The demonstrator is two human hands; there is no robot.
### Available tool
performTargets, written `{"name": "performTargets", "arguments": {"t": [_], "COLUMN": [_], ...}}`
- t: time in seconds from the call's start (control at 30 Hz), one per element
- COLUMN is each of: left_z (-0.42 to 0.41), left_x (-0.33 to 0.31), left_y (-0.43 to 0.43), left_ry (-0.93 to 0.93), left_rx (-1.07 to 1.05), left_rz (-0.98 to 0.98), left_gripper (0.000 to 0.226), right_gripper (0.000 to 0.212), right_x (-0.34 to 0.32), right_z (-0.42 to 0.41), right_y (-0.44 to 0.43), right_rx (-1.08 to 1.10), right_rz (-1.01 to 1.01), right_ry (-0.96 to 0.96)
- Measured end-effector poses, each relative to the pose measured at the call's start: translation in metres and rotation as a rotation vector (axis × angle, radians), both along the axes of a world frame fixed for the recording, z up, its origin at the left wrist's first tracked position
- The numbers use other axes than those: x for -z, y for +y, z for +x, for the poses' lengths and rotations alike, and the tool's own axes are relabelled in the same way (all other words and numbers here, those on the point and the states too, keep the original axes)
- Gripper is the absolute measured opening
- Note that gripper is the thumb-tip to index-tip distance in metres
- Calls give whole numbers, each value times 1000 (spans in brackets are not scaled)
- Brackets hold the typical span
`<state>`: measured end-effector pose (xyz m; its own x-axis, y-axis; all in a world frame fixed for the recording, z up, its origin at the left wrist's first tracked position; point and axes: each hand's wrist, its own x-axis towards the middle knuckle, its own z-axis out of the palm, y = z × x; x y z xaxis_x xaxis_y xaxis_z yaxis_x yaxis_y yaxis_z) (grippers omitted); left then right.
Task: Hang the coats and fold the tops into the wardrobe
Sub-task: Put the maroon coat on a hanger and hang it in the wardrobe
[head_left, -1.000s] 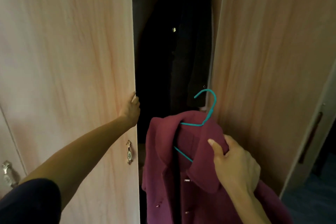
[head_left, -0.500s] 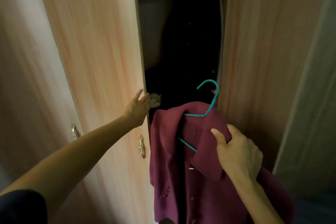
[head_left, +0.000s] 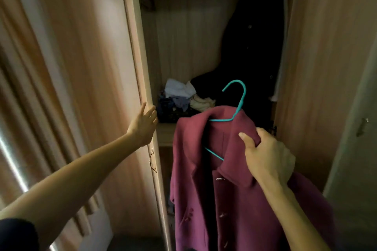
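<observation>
Left hand (head_left: 143, 123) flat-fingered against pale wood wardrobe door (head_left: 85, 87), right hand (head_left: 267, 159) gripped maroon coat (head_left: 224, 189) (on teal hanger (head_left: 237, 104)), dim shelf (head_left: 166, 131) held crumpled clothes (head_left: 183, 96)

My left hand (head_left: 143, 122) lies flat against the edge of the left door (head_left: 85, 87), which stands to the left of the wardrobe opening. My right hand (head_left: 267, 157) holds the coat (head_left: 214, 199) by its collar in front of the opening, on a hanger (head_left: 237, 104) whose hook points up. Behind it, a heap of clothes (head_left: 183, 96) lies on the shelf (head_left: 166, 130), and another coat (head_left: 255, 47) hangs to the heap's right. The right door (head_left: 326, 67) stands right of that.
</observation>
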<state>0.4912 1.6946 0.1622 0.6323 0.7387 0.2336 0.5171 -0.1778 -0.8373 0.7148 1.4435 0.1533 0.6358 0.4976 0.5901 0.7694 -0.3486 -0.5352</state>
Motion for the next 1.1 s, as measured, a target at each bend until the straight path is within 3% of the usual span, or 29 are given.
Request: {"name": "performTargets", "arguments": {"t": [0.17, 0.23, 0.33, 0.47, 0.53, 0.67, 0.93, 1.1], "left_z": [-40, -44, -42, -29, -15, 17, 75, 115], "left_x": [-6, -9, -16, -24, -29, -42, -92, -126], "left_y": [-13, -16, -19, -29, -36, -48, -15, 38], "left_ry": [-1, -95, -352, -860, -1024, -1151, -1344, -1410], "left_rx": [-117, -149, -110, 130, 214, 311, 464, 605], "left_rz": [-34, -75, -139, -153, -142, -133, -114, -113], "left_gripper": [60, 58, 47, 36, 35, 44, 34, 26], "right_gripper": [54, 55, 54, 54, 54, 56, 57, 54], "right_x": [-10, -14, -19, -28, -35, -48, -92, -136], "right_z": [-18, -23, -26, -23, -20, -15, 20, 44], "right_y": [5, 11, 22, 34, 40, 55, 102, 163], "right_rx": [-61, -79, -98, -109, -113, -157, -138, -68], "right_rz": [16, 20, 36, 58, 58, 63, 49, 56], "right_ry": [-7, -6, -3, -11, -26, -95, -192, -354]}}
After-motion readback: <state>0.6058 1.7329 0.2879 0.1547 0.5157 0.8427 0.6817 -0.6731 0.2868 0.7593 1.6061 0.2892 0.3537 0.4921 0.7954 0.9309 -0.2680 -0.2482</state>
